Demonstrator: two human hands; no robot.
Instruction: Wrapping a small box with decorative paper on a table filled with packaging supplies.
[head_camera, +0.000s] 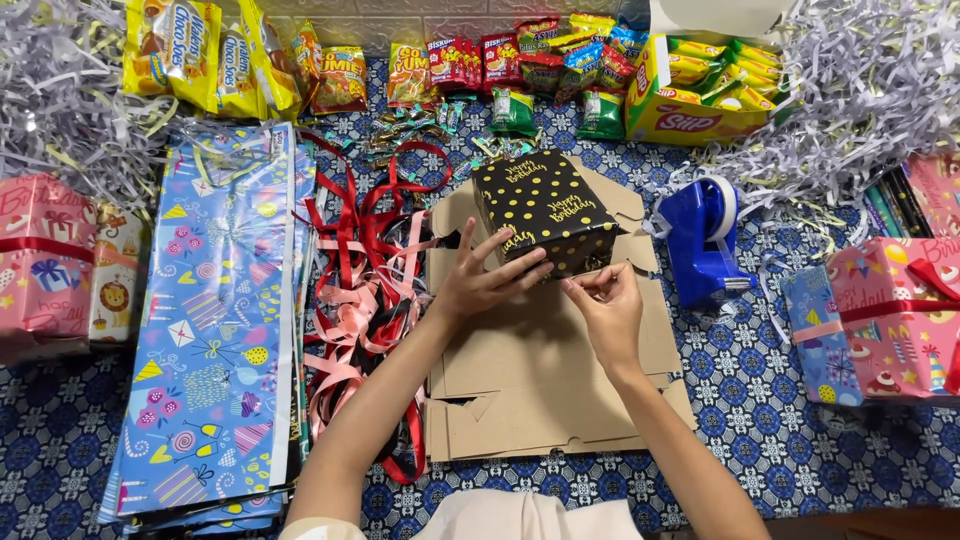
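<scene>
A box wrapped in black paper with gold dots (545, 205) rests on flat brown cardboard sheets (540, 370) at the middle. My left hand (485, 280) lies against the box's near left side, fingers spread over the paper. My right hand (605, 300) is at the box's near right corner, its fingertips pinched on a small bit of the wrapping or tape there; what exactly it pinches is too small to tell.
A blue tape dispenser (700, 240) stands right of the box. Red and pink ribbons (360, 270) and blue patterned wrapping sheets (215, 320) lie left. Snack packets (480, 65) and a yellow carton (690, 100) line the back. Wrapped pink gifts (885, 320) (45, 260) sit at both sides, with shredded paper (870, 80) behind.
</scene>
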